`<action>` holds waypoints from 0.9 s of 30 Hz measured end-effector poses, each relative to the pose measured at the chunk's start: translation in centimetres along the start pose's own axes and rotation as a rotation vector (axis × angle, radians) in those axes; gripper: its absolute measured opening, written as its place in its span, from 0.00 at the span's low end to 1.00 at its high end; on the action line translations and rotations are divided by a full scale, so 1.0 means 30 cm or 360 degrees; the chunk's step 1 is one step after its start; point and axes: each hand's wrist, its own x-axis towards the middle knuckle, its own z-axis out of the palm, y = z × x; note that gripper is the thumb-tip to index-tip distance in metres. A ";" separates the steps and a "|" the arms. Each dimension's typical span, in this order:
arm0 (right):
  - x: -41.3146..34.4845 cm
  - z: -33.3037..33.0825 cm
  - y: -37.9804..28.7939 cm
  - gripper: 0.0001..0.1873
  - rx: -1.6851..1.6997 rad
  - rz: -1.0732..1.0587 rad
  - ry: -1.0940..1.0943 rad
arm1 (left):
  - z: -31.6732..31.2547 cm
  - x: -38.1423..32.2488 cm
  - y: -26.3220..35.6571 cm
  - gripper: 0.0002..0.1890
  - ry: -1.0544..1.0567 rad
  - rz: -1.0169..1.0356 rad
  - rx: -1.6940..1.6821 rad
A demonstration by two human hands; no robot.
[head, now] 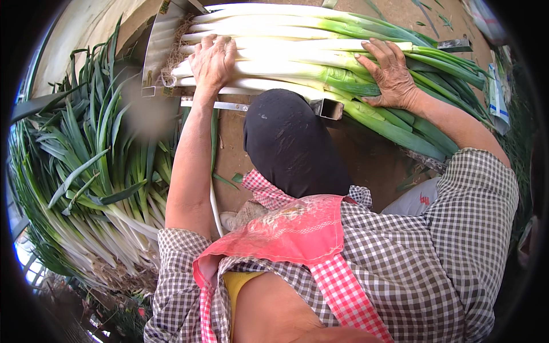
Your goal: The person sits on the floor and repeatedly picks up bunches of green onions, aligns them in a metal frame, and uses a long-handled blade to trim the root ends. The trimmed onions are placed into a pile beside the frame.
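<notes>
A thick layer of large green onions (296,68) lies crosswise before me in a metal frame. Their roots meet an upright end plate (162,47) on the left, and the green leaves fan out on the right. My left hand (213,60) rests palm down on the white stalks near the roots, its fingers laid over them. Farther along, my right hand (389,76) presses on the stalks where white turns to green, fingers spread. Neither hand visibly grasps a single stalk.
A big heap of untrimmed green onions (98,171) with soil on the roots lies at left. An open-ended square metal tube (332,109) and a flat metal strip (231,106) sit at the frame's near side. My dark-covered knee (296,141) is close below. One loose stalk (215,206) lies beside my left arm.
</notes>
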 end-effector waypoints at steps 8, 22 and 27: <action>0.304 0.022 -0.201 0.43 0.0141 0.0136 -0.0158 | 0.013 -0.017 -0.032 0.21 0.0082 -0.0057 -0.0074; 0.319 0.083 -0.200 0.43 0.0132 0.0066 -0.0288 | -0.067 -0.414 -0.047 0.31 0.0575 -0.0097 -0.0490; 0.452 -0.017 -0.131 0.35 0.0985 0.0411 -0.0647 | -0.206 -1.106 -0.381 0.38 0.1090 -0.1463 0.0282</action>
